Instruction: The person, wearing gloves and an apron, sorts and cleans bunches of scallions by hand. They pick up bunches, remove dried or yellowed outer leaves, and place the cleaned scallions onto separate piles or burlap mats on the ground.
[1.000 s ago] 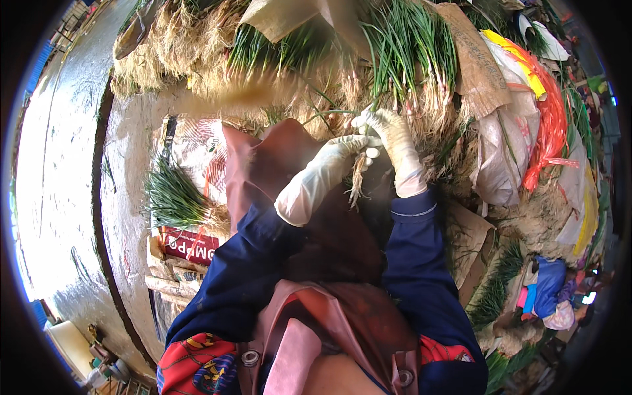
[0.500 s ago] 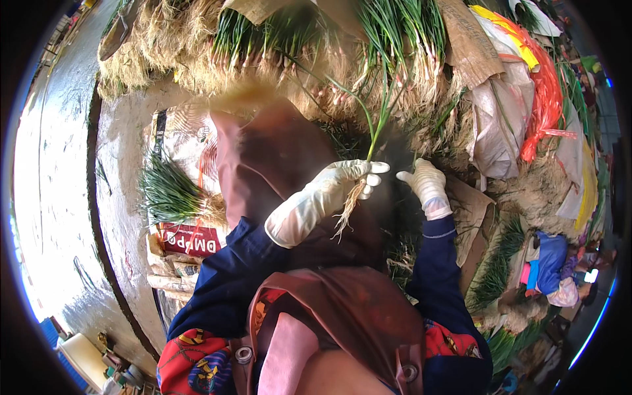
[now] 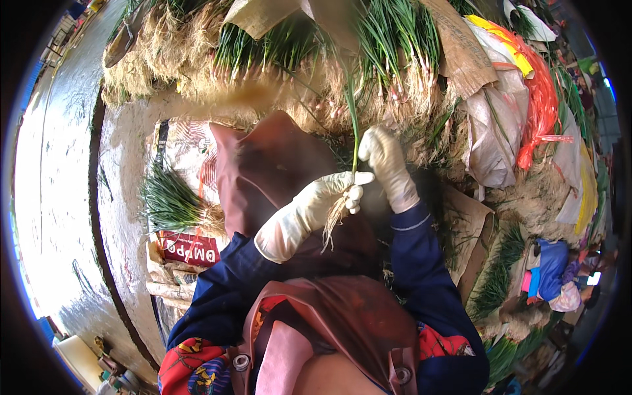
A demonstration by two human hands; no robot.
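Observation:
My gloved left hand [image 3: 309,214] is closed around the base of a spring onion [image 3: 355,135]. The plant's green leaves point up and away from me, and its pale roots hang below my fingers. My gloved right hand [image 3: 390,168] is beside the stalk, just right of it and above my left hand. Its fingers are curled together near the green part; whether a leaf is pinched in them is hidden. A brown apron [image 3: 270,164] covers my lap beneath both hands.
Rows of rooted spring onions [image 3: 401,46] lie along the far side. On a printed sack [image 3: 187,247] at the left rests a small bunch of spring onions [image 3: 172,197]. Red plastic [image 3: 534,112] and pale sacking [image 3: 494,141] lie at the right. A person [image 3: 553,270] is farther right.
My right hand has moved up and left to the stalk, its fingers now curled in. The left hand, still holding the spring onion, has shifted slightly down and left. The leaves look less spread.

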